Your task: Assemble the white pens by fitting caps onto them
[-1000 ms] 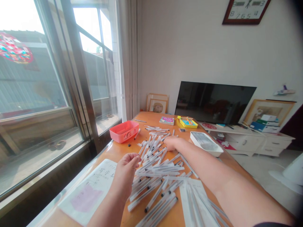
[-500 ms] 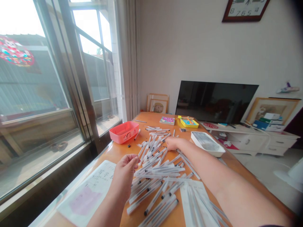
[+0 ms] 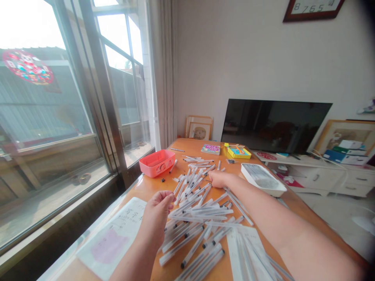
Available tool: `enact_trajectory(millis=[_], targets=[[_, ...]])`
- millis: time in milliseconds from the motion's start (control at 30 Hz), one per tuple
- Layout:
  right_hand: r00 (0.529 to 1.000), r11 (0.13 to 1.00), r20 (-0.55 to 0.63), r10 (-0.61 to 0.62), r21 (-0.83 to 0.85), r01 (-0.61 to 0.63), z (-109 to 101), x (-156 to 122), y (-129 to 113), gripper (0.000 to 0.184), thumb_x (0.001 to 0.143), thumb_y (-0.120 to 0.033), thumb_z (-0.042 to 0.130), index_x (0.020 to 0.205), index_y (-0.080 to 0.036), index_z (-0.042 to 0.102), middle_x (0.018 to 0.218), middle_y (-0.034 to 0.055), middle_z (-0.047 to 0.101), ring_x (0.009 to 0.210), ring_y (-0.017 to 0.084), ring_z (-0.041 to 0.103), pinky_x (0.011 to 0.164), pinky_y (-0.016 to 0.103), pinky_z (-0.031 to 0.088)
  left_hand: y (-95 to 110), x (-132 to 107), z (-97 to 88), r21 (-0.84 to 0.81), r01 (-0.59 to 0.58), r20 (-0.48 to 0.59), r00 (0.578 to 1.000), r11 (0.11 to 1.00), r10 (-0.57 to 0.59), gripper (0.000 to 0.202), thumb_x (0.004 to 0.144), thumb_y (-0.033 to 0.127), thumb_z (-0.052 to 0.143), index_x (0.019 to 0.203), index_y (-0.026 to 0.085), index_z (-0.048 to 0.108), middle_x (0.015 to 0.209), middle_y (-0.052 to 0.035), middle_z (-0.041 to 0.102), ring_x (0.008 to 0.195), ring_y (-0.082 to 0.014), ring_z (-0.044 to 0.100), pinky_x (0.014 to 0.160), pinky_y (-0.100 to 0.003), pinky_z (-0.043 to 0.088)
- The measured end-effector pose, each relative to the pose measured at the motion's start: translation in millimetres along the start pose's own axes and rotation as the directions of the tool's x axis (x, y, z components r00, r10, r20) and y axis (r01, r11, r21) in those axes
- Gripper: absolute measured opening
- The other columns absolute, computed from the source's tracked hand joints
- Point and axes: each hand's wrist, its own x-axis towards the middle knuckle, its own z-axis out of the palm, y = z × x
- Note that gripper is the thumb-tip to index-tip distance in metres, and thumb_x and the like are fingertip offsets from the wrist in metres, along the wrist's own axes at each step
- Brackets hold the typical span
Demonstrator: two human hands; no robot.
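Several clear plastic pens (image 3: 196,212) lie scattered over an orange wooden table (image 3: 146,186). My left hand (image 3: 156,216) hovers at the near left edge of the pile, its fingers curled in a pinch; what it holds is too small to make out. My right hand (image 3: 219,179) reaches far across the pile, fingers closed down among the pens near a thin refill; whether it holds one is hidden.
A pink tray (image 3: 157,162) stands at the far left, a white tray (image 3: 263,179) at the right. Small books (image 3: 211,149) and a yellow box (image 3: 237,152) lie at the far end. Paper sheets (image 3: 111,238) sit near me. A window is left, a TV behind.
The view has shifted slightly left and down. My right hand stays stretched out over the pens; my left hand keeps its pinch almost unmoved.
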Motion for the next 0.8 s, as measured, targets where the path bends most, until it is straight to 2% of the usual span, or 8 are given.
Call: enact_trajectory(millis=[267, 500, 567, 633, 733, 767, 800], targets=[[0.995, 0.999, -0.095, 0.019, 0.038, -0.016, 5.5, -2.0, 3.4, 0.019, 0.077, -0.017, 0.062, 0.094, -0.018, 0.07, 0.098, 0.0079, 0.072, 0.084, 0.02, 0.064, 0.062, 0.023, 0.037, -2.2, 2.3, -0.7, 0.0, -0.01, -0.019, 1.0, 1.0, 0.01, 0.036, 0.065, 0.045, 0.075, 0.085, 0.017, 0.066, 0.081, -0.0047, 0.07, 0.06, -0.0118, 0.051, 0.063, -0.027, 0.039], [0.969, 0.994, -0.242, 0.058, 0.107, -0.033, 0.8, -17.5, -4.6, 0.022, 0.087, -0.024, 0.052, 0.099, -0.02, 0.07, 0.1, 0.0061, 0.072, 0.087, 0.02, 0.062, 0.066, 0.024, 0.037, -3.3, 3.1, -0.9, -0.022, -0.003, -0.023, 1.0, 1.0, 0.002, 0.044, 0.067, 0.043, 0.074, 0.101, 0.015, 0.07, 0.083, -0.0054, 0.07, 0.067, -0.0124, 0.052, 0.066, -0.026, 0.039], [0.953, 0.991, -0.294, 0.076, 0.131, -0.038, -5.4, -26.5, -8.0, 0.027, 0.09, -0.026, 0.047, 0.104, -0.021, 0.07, 0.102, 0.0064, 0.072, 0.089, 0.021, 0.063, 0.068, 0.025, 0.038, -5.3, 3.9, -1.3, -0.019, -0.017, -0.024, 1.0, 1.0, 0.016, 0.047, 0.066, 0.045, 0.075, 0.103, 0.015, 0.071, 0.082, -0.0054, 0.07, 0.069, -0.0133, 0.054, 0.067, -0.027, 0.04], [0.933, 0.987, -0.348, 0.095, 0.158, -0.041, -13.0, -37.2, -11.9, 0.035, 0.092, -0.026, 0.045, 0.12, -0.023, 0.065, 0.108, 0.0064, 0.072, 0.094, 0.021, 0.063, 0.071, 0.025, 0.039, -7.9, 5.3, -2.1, -0.021, -0.034, -0.028, 0.999, 0.999, 0.034, 0.05, 0.065, 0.049, 0.076, 0.102, 0.015, 0.072, 0.082, -0.0054, 0.069, 0.07, -0.0139, 0.055, 0.068, -0.028, 0.041], [0.904, 0.979, -0.419, 0.089, 0.203, -0.003, -23.5, -56.3, -17.7, 0.057, 0.09, -0.021, 0.048, 0.146, -0.027, 0.045, 0.114, 0.0034, 0.071, 0.1, 0.019, 0.063, 0.076, 0.023, 0.041, -11.0, 7.6, -3.3, -0.036, -0.037, -0.024, 0.999, 0.999, 0.037, 0.052, 0.064, 0.053, 0.077, 0.099, 0.016, 0.072, 0.083, -0.0047, 0.068, 0.069, -0.013, 0.055, 0.068, -0.028, 0.041], [0.894, 0.971, -0.441, 0.081, 0.238, 0.03, -25.8, -63.2, -19.5, 0.059, 0.089, -0.02, 0.049, 0.147, -0.028, 0.044, 0.112, 0.0024, 0.072, 0.099, 0.019, 0.064, 0.078, 0.023, 0.042, -11.4, 8.2, -3.5, -0.042, -0.033, -0.021, 0.999, 0.999, 0.032, 0.052, 0.064, 0.054, 0.077, 0.098, 0.016, 0.072, 0.082, -0.0042, 0.068, 0.068, -0.0124, 0.054, 0.068, -0.027, 0.041], [0.883, 0.956, -0.463, 0.079, 0.286, 0.064, -27.2, -70.0, -21.2, 0.055, 0.089, -0.02, 0.049, 0.144, -0.027, 0.05, 0.109, 0.002, 0.073, 0.098, 0.018, 0.065, 0.079, 0.023, 0.043, -11.3, 8.4, -3.6, -0.048, -0.027, -0.017, 1.0, 0.998, 0.026, 0.052, 0.063, 0.055, 0.077, 0.097, 0.016, 0.072, 0.081, -0.0036, 0.068, 0.066, -0.0118, 0.054, 0.067, -0.027, 0.041]])
